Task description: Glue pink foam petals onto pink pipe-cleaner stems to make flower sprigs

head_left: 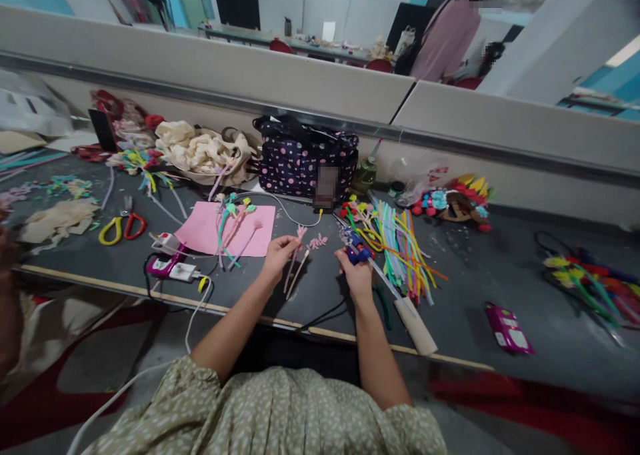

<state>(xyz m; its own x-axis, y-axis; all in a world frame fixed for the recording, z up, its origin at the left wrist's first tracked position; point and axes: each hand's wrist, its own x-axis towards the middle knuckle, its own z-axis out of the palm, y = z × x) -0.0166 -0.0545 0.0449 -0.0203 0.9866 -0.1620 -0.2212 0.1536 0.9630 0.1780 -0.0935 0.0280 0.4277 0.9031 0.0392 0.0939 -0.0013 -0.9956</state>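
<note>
Between the fingertips of my left hand (pixel 281 256) is a pink pipe-cleaner flower (pixel 301 231), its stem hanging down over the dark table. My right hand (pixel 356 272) is wrapped round a blue glue gun (pixel 356 249), with a long pale glue stick (pixel 387 283) sticking out of its back. A small heap of pink petals (pixel 318 241) lies between the two hands. Just below the flower, a thin pale stick (pixel 298 273) rests on the table. Finished pipe-cleaner flowers (pixel 240 225) lie on a pink sheet (pixel 200 225) left of my left hand.
Bundled coloured pipe cleaners (pixel 403 248) lie right of the glue gun. Scissors (pixel 133 225) and a purple power strip (pixel 173 266) with cables sit at left. A polka-dot bag (pixel 300 155) stands behind. Another person's arm (pixel 9 301) shows at the left edge.
</note>
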